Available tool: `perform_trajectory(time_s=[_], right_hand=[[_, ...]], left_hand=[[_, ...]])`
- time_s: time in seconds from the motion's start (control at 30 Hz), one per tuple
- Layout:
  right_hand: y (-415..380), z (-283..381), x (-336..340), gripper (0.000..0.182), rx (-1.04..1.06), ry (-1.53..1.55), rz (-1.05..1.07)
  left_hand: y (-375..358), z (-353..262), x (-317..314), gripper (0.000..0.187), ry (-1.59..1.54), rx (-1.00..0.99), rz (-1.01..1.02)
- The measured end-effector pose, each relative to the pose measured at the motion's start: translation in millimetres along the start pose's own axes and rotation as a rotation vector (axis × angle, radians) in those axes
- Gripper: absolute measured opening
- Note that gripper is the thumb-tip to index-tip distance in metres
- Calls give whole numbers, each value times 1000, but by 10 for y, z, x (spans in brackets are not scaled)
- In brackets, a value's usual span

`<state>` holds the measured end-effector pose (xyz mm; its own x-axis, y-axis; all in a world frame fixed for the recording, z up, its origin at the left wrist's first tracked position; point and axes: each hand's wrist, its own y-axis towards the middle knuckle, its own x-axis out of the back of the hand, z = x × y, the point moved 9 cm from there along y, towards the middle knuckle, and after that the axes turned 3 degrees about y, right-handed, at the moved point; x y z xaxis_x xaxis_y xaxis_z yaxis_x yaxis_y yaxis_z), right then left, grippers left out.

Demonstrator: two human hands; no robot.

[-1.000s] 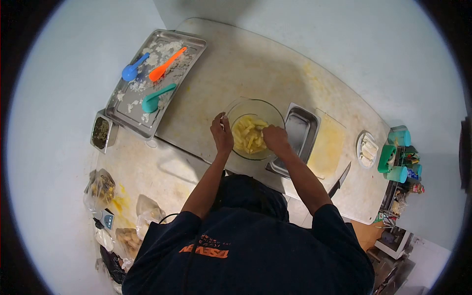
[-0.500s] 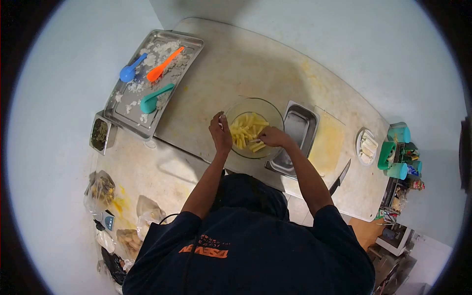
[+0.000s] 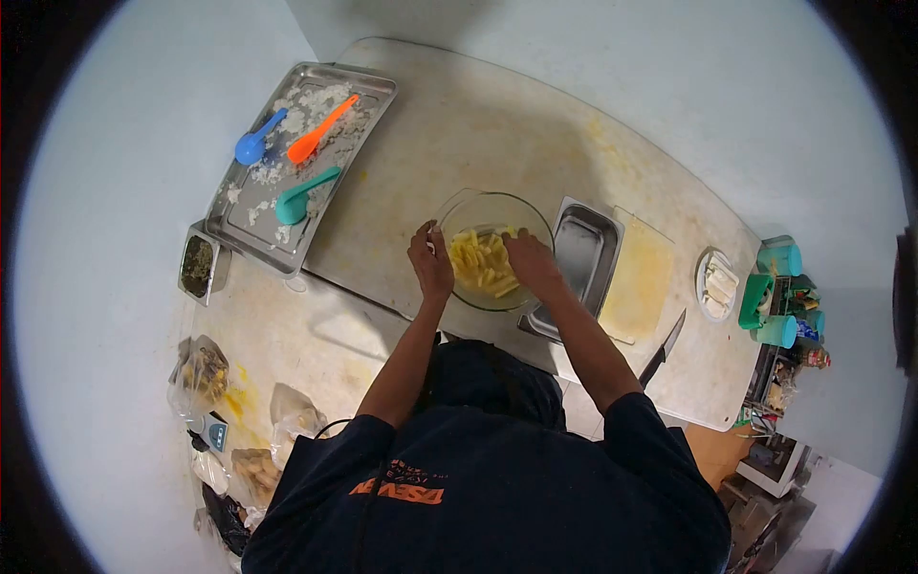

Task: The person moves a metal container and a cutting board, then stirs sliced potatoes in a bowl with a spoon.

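Since the earlier frame, the right hand (image 3: 532, 263) has been moved from the near part of the glass bowl (image 3: 492, 206) to its far right part, and the yellow strips (image 3: 482, 265) in it have been shifted. At the far left, dark green food is held in a small metal container (image 3: 221, 270), just beside a large metal tray (image 3: 251, 232). On the tray, white crumbs are scattered around a blue scoop (image 3: 251, 147), an orange spoon (image 3: 304, 148) and a green scoop (image 3: 293, 206). Nearer the body, plastic bags (image 3: 204, 370) are grouped at the left. The bowl's left rim is held by the left hand (image 3: 432, 263), with its fingers bent narrowly around the edge. The yellow strips are contained in the bowl, on the table (image 3: 459, 115), and are touched by the right hand, whose fingers are pointed down into them; whether anything is held there cannot be told. To the right, a metal pan (image 3: 585, 253) is placed just beside a yellow-stained board (image 3: 638, 282). A knife (image 3: 662, 352) is laid near the board's near right corner, and white pieces are held on a plate (image 3: 703, 287) farther right.
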<state>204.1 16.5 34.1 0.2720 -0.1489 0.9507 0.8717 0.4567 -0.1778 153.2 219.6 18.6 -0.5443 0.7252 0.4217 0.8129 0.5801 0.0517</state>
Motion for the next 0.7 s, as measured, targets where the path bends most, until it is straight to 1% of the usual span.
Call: perform_trajectory(time_s=[0.1,0.2,0.3,0.4,0.5,0.6,0.7], right_hand=[[-68,-30,-83,28,-59,44,235],[-178,34,62,25,-61,-92,491],[-140,-36,95,25,-62,-92,478],[9,-19,361,29,-65,84,173],[115,173,457,32,15,21,31],[150,346,303,32,136,25,-50],[93,354,77,31,135,-29,40]], left_hand=[[-3,-12,0,32,2,-34,-2],[-23,-55,16,33,2,-14,2],[-20,-39,11,33,-21,23,14],[-19,-40,10,33,-10,-7,9],[-10,-55,17,33,-4,-48,-10],[-18,-47,10,33,-12,19,17],[-38,-63,33,33,45,-26,-32]])
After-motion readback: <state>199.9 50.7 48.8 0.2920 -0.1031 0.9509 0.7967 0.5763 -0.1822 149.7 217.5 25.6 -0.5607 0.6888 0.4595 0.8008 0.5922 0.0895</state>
